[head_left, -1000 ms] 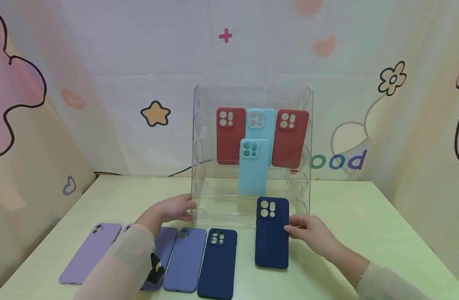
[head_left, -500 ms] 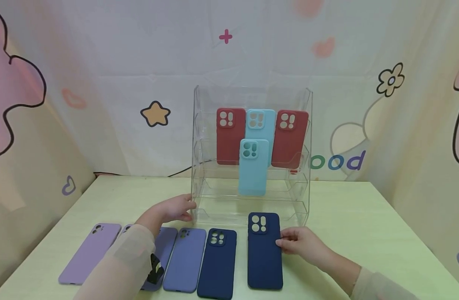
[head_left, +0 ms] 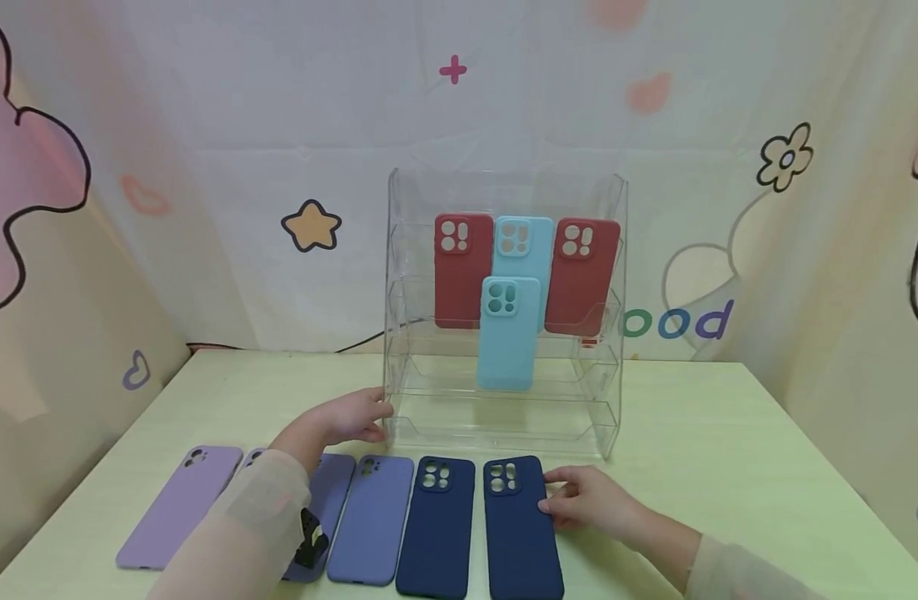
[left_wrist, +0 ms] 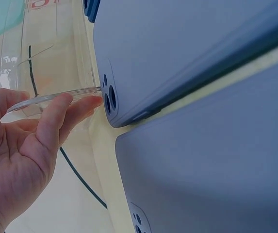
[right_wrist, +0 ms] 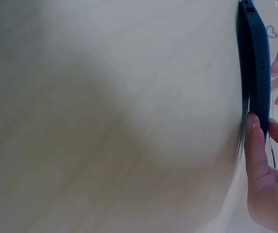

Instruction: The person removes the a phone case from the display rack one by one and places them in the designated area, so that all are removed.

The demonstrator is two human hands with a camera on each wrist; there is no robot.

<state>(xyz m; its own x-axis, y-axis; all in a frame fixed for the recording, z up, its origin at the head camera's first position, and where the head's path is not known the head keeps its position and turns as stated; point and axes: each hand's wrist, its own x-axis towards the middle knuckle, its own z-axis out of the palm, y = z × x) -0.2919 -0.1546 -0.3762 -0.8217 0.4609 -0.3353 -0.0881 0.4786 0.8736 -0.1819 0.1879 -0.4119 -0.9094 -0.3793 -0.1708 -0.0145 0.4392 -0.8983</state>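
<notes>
navy phone case (head_left: pixel 522 537), matt, with a raised camera frame at its upper left; it is just beside a second navy case (head_left: pixel 435 533), on or low over the table (head_left: pixel 669 433) (i cannot tell which); the right hand (head_left: pixel 590 502) reaches in from the side, thumb and fingers closed to a pinch on its right edge; the left hand (head_left: pixel 350 417) grips the clear rack (head_left: pixel 496 435) by its left side — only the left wrist view shows thumb and fingers on opposite faces; the right wrist view shows small cut-outs in the held case's rim, hidden from the head view.
</notes>
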